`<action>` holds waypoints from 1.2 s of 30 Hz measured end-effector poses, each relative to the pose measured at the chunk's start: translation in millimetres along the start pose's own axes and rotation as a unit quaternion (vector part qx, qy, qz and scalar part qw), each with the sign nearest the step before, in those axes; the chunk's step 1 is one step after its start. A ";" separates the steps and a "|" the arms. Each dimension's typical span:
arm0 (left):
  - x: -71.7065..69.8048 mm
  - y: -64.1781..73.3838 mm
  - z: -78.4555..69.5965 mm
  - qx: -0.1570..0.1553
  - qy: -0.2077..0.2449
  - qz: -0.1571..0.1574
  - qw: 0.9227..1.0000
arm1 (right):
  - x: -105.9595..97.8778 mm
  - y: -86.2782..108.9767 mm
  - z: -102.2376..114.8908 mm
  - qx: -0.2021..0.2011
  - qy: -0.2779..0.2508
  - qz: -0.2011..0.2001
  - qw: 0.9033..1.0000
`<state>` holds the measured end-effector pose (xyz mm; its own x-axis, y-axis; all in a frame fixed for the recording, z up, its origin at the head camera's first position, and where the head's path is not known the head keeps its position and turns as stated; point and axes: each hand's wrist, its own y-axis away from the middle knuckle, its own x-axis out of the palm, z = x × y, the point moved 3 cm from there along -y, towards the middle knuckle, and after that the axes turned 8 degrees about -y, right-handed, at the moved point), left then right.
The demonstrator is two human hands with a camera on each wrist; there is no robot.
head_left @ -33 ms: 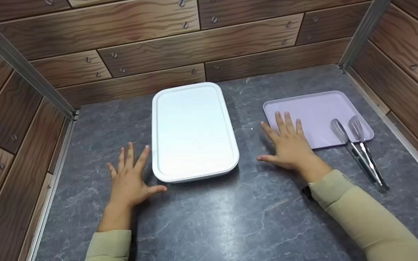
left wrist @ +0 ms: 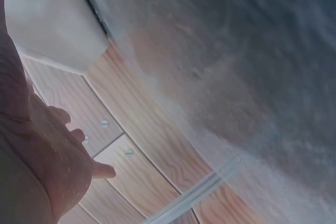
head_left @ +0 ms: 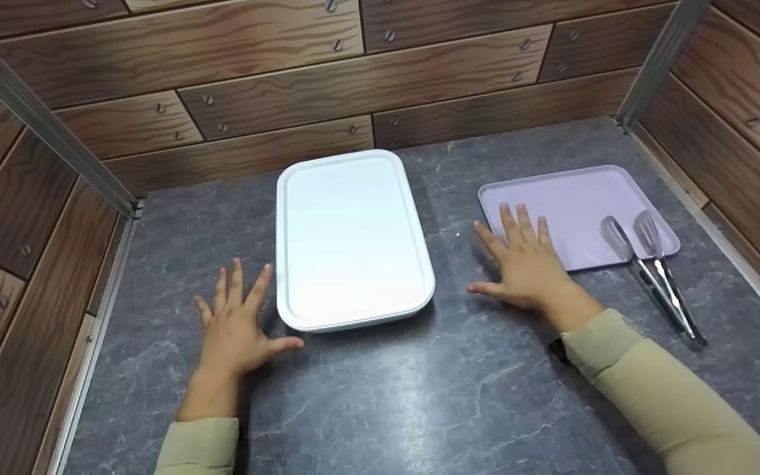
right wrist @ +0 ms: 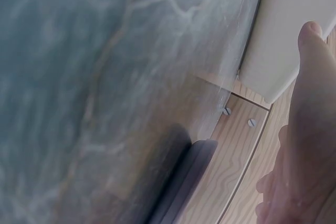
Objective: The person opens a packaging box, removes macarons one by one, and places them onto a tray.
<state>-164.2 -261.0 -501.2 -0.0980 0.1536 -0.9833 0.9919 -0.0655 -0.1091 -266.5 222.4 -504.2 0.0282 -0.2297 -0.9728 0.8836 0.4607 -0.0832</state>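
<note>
Left hand: the left hand (head_left: pixel 231 342) is spread wide, its fingers straight and fanned and the thumb pointing toward the container; it has hold of nothing.
Right hand: the right hand (head_left: pixel 528 274) is likewise fully spread, palm down, grasping nothing; its fingers overlap the left part of the tray in the head view, and whether they touch it cannot be told.
White container: the white container (head_left: pixel 353 244), rectangular with rounded corners and a rimmed flat top, stands on the table between the hands, toward the back wall; the left thumb lies just beside its near left corner.
Lilac tray: the lilac tray (head_left: pixel 571 204), shallow and low-rimmed, lies to the right of the container and apart from it.
Tongs: the metal tongs (head_left: pixel 677 303) lie with their arms parted, both heads over the near right corner of the tray and the handles extending past its edge above the table; one head is visibly slotted.
Table: the table (head_left: pixel 367 409) is dark grey with pale marble-like veining and a bright reflection near the centre.
Surround: walls (head_left: pixel 274 86) printed with wood planks and screw heads enclose three sides, with grey metal strips (head_left: pixel 50 112) at the corners.
Sleeves: pale khaki sleeves (head_left: pixel 670 396) cover both forearms.
</note>
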 end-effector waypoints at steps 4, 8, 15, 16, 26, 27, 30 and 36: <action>0.5 1.8 -0.6 -0.001 0.001 0.003 1.000 | 0.4 1.6 1.2 -0.003 0.000 0.002 1.000; -0.1 3.1 -1.5 -0.001 0.002 0.009 1.000 | 0.8 4.3 1.8 -0.010 0.002 -0.006 1.000; -4.1 1.9 -2.5 0.001 -0.007 -0.009 1.000 | -0.2 6.9 3.6 -0.017 0.008 -0.019 1.000; -3.9 1.7 -2.7 0.002 -0.006 -0.011 1.000 | -0.2 7.3 3.7 -0.017 0.007 -0.020 1.000; -1.3 1.5 10.2 -0.027 0.059 -0.001 0.998 | -5.2 5.3 5.2 -0.033 0.011 -0.034 0.999; -3.7 1.0 13.3 -0.034 0.076 -0.002 0.997 | -7.2 3.5 7.5 -0.036 0.004 -0.040 0.999; -11.5 0.0 20.5 -0.061 0.130 0.002 0.990 | -12.7 -3.3 17.5 -0.042 -0.023 -0.051 0.998; -22.8 -7.3 18.1 -0.109 0.239 -0.002 0.965 | -19.3 -17.8 39.2 -0.043 -0.080 -0.051 0.995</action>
<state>-170.6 -281.8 -480.7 -0.1046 0.5934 -0.7981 0.9901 0.1375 -0.0276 -264.5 185.0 -475.5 0.0197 -0.4093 -0.9122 0.8423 0.4984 -0.2054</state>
